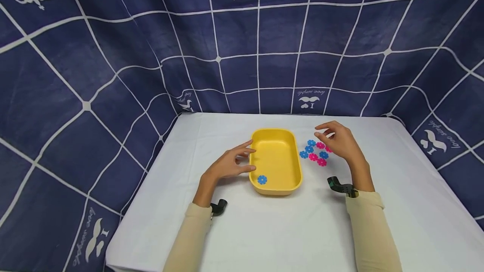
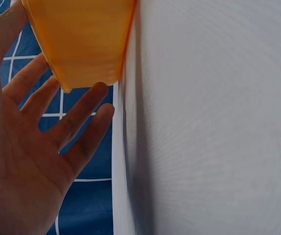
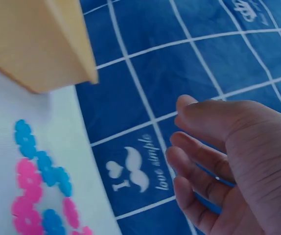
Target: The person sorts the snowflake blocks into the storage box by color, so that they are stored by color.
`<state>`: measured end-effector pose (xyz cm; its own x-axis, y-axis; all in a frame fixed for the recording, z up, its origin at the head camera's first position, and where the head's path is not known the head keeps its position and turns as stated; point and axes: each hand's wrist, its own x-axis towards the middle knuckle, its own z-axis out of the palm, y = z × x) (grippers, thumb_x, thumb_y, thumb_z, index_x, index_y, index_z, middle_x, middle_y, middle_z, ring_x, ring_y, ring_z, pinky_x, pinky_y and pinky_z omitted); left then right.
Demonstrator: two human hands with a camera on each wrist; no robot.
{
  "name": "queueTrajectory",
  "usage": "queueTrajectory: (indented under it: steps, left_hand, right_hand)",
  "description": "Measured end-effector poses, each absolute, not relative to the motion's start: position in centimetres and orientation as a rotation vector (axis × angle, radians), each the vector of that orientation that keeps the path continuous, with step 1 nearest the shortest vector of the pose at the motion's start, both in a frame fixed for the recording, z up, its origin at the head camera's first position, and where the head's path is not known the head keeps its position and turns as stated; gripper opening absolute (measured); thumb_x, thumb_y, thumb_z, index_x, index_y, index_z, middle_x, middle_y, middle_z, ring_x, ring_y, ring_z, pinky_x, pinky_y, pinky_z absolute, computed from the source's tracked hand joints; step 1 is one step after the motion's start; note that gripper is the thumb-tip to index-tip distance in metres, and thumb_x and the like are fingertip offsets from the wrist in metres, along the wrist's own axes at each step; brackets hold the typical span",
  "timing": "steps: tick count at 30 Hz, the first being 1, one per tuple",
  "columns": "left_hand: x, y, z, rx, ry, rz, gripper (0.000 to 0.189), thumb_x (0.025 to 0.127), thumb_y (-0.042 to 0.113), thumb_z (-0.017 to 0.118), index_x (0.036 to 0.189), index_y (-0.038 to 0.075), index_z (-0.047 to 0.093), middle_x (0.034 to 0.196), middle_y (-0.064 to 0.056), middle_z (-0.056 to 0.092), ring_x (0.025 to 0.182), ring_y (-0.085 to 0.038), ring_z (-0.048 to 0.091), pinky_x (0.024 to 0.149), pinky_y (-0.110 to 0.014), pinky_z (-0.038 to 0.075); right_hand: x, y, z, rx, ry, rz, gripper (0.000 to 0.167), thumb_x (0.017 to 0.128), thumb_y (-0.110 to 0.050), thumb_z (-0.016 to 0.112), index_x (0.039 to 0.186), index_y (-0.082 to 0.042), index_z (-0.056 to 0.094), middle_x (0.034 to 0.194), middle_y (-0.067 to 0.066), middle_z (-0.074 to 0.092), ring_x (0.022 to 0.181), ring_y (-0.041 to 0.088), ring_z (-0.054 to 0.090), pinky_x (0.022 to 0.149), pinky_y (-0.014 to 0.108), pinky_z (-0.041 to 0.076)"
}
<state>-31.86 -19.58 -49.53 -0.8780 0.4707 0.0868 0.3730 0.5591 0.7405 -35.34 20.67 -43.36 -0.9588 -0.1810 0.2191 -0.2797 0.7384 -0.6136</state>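
A yellow rectangular tub [image 1: 277, 154] sits on the white table. Inside its near left corner lies one blue flower-shaped disc [image 1: 262, 179]. My left hand [image 1: 228, 163] is at the tub's left side, with fingers spread and fingertips at the rim; in the left wrist view the tub [image 2: 89, 44] is beside the fingers. To the right of the tub lie several loose discs of the same shape, blue [image 1: 303, 154] and pink [image 1: 322, 162]. Above them is my right hand [image 1: 340, 139], raised, its fingers loosely bent and nothing between them.
A white cloth covers the table [image 1: 280, 230]. Dark blue grid-patterned curtains [image 1: 242, 70] hang behind and on both sides. Black camera mounts [image 1: 340, 187] are strapped to both wrists.
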Motion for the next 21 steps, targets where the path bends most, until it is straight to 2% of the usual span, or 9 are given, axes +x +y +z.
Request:
queueTrajectory:
  steps: [4, 6, 12, 16, 21]
  left_hand:
    - [-31.8, -19.5, -49.7, 0.728, 2.661, 1.226, 0.075, 0.092, 0.045, 0.086, 0.156, 0.018, 0.059, 0.17, 0.006, 0.043, 0.13, -0.02, 0.063, 0.11, -0.045, 0.055]
    - [-31.9, -19.5, -49.7, 0.727, 2.661, 1.234, 0.075, 0.092, 0.043, 0.086, 0.157, 0.018, 0.058, 0.17, 0.006, 0.044, 0.13, -0.02, 0.063, 0.11, -0.045, 0.055]
    - [-31.9, -19.5, -49.7, 0.725, 2.652, 1.252, 0.079, 0.092, 0.044, 0.087, 0.16, 0.019, 0.054, 0.166, 0.004, 0.05, 0.13, -0.019, 0.064, 0.11, -0.045, 0.055]
    - [-31.8, -19.5, -49.7, 0.726, 2.653, 1.251, 0.084, 0.092, 0.045, 0.086, 0.163, 0.02, 0.05, 0.162, 0.002, 0.054, 0.131, -0.02, 0.064, 0.11, -0.045, 0.054]
    - [-31.7, -19.6, -49.7, 0.732, 2.652, 1.248, 0.086, 0.092, 0.046, 0.086, 0.165, 0.02, 0.047, 0.162, 0.002, 0.055, 0.132, -0.02, 0.064, 0.111, -0.045, 0.054]
  right_hand:
    - [-36.0, 19.9, -45.0, 0.402, -2.914, 1.02, 0.038, 0.103, -0.023, 0.076, 0.134, -0.001, 0.073, 0.135, 0.024, 0.065, 0.109, 0.04, 0.066, 0.089, 0.053, 0.064]
    - [-36.4, 19.5, -45.9, 0.439, -2.971, 1.004, 0.038, 0.101, -0.022, 0.077, 0.134, -0.001, 0.074, 0.133, 0.024, 0.066, 0.109, 0.039, 0.065, 0.091, 0.053, 0.064]
    - [-37.4, 19.3, -48.8, 0.54, -3.06, 0.946, 0.039, 0.095, -0.019, 0.085, 0.127, 0.001, 0.077, 0.115, 0.02, 0.069, 0.098, 0.031, 0.059, 0.095, 0.05, 0.056]
    - [-37.6, 19.4, -49.8, 0.592, -3.074, 0.919, 0.036, 0.093, -0.016, 0.086, 0.124, 0.001, 0.078, 0.105, 0.016, 0.068, 0.091, 0.028, 0.056, 0.088, 0.044, 0.055]
    - [-37.5, 19.3, -49.7, 0.594, -3.083, 0.91, 0.037, 0.093, -0.018, 0.088, 0.124, 0.0, 0.079, 0.102, 0.013, 0.068, 0.088, 0.026, 0.056, 0.084, 0.039, 0.054]
